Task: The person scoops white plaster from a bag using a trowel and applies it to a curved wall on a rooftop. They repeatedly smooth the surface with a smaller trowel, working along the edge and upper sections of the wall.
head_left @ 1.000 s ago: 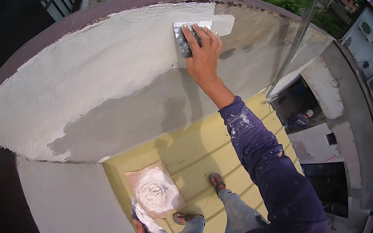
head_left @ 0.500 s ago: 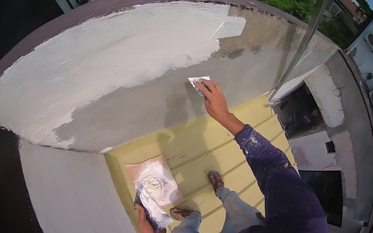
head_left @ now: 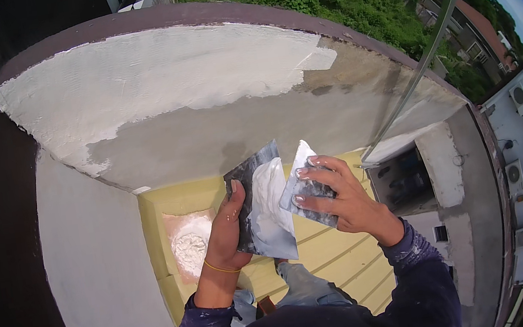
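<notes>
My left hand grips a wide dark plate, its thumb lying along the near face. White putty is spread thickly over that face. In my right hand is a smaller putty scraper, tilted, with the fingers pressed flat on its blade and putty along its upper edge. The scraper's left edge is right beside the plate's right edge; whether they touch I cannot tell. Ahead stands a low grey wall, its upper part coated with white putty.
On the yellow ribbed metal floor lies a board with a heap of putty. A grey side wall rises at left. A slanting metal bar leans at right. Beyond the wall's purple top edge grow green bushes.
My right hand has come back from the wall with the scraper, down beside the plate. My left hand has raised the plate from low near the floor board to the middle of the view.
</notes>
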Motion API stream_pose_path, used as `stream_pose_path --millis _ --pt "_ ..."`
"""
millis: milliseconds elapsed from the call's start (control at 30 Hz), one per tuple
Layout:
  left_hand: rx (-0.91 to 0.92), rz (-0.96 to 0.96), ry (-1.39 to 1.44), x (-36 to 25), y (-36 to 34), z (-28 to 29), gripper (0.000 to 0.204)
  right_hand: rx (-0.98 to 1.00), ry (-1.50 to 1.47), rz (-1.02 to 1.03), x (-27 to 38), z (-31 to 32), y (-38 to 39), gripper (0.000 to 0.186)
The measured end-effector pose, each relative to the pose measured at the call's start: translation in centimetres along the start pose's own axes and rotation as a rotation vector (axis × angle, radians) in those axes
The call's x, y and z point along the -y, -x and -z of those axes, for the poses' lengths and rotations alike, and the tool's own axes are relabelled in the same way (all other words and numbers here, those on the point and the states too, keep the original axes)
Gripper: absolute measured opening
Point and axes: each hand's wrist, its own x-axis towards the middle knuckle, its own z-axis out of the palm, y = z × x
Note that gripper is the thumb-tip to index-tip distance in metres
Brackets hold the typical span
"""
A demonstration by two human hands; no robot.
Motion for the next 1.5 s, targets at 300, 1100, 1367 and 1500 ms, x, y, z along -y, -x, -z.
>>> stream_pose_path --millis 300,1100,1367,1500 --pt "-0.22 -0.487 -0.395 -2.3 1.0 -2.2 0.041 0.292 0.371 0.174 3.5 6.2 -2.8 0.06" --pt "-0.66 -0.603 -0.34 -0.1 1.2 9.9 0.058 -0.606 0.628 -0.293 -25.7 -2.6 -4.2 0.074" --pt "-1.12 -0.299 -0.642 2.4 4.2 14.1 0.084 -0.791 0.66 -0.303 -30.8 -5.0 -6.8 0.078" --pt "-1.125 -0.294 -0.655 2.6 4.8 15.8 0.085 -0.834 0.616 -0.328 -30.9 -5.4 -7.6 0.079"
